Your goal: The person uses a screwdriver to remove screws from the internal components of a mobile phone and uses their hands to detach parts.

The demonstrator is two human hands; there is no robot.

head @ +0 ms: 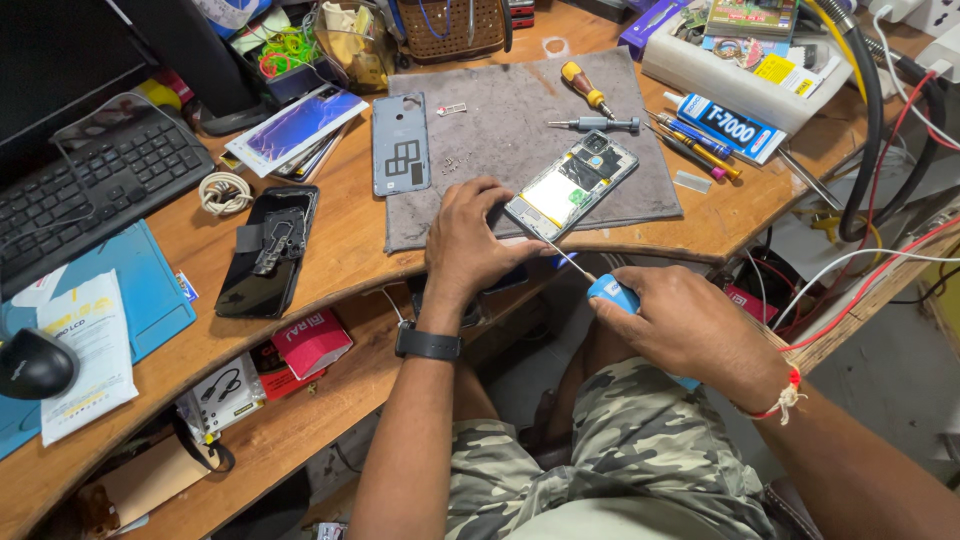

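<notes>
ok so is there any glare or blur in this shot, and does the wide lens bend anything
Head view: even, soft light, with faint shadows under the left hand and right hand; the opened phone is sharp, with no motion blur; a mild sheen lies on the black phone at left; the desk edge bows from wide-lens distortion, and corners look stretched.

The opened phone (570, 185) lies on the work mat (500, 120) near the desk's (330, 260) front edge, with the left hand (470, 240) on its near-left end. The right hand (690, 325) is before the desk edge, its screwdriver (600, 285) tip reaching the phone's near corner. The back cover (400, 143) lies at the mat's left edge; the keyboard (95, 185) sits far left.
</notes>
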